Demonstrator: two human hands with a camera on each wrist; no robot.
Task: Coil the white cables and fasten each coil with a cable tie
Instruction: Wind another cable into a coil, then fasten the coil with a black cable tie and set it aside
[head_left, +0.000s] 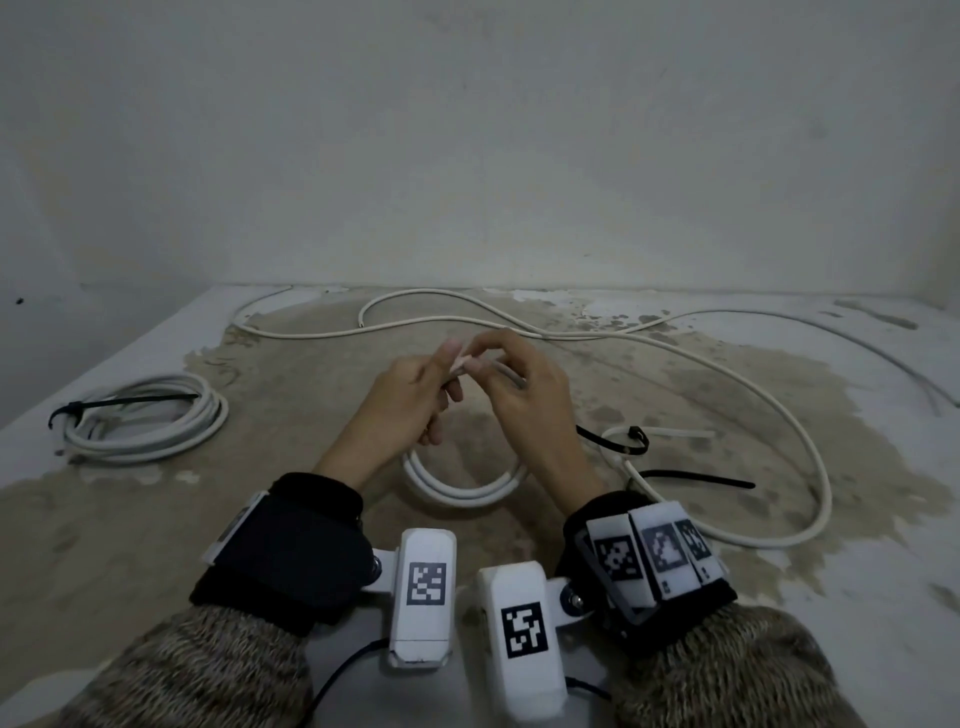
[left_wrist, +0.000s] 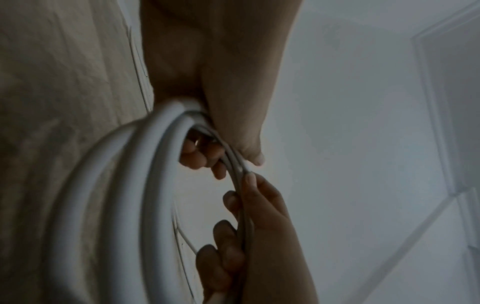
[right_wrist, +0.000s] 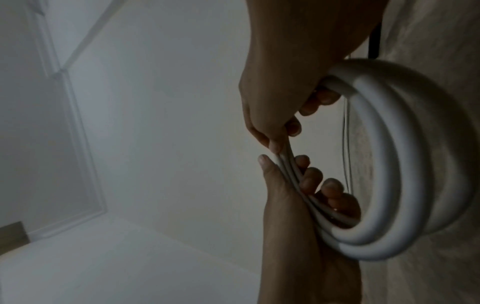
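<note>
I hold a coil of white cable (head_left: 462, 489) upright over the table, several turns thick. My left hand (head_left: 451, 366) grips its top strands from the left. My right hand (head_left: 480, 358) grips the same strands from the right, fingertips almost touching the left. In the left wrist view the left hand (left_wrist: 233, 152) pinches the coil (left_wrist: 145, 185) with the right hand (left_wrist: 249, 205) just below it. The right wrist view shows the right hand (right_wrist: 280, 139) and left hand (right_wrist: 293, 174) curled round the coil (right_wrist: 389, 164). A black cable tie (head_left: 696, 479) lies at the right.
A finished white coil (head_left: 156, 441) bound with a black tie (head_left: 130, 403) lies at the left. A long loose white cable (head_left: 753, 387) snakes across the back and right of the stained table (head_left: 291, 519). A small white loop with a black tie (head_left: 636, 439) lies beside my right wrist.
</note>
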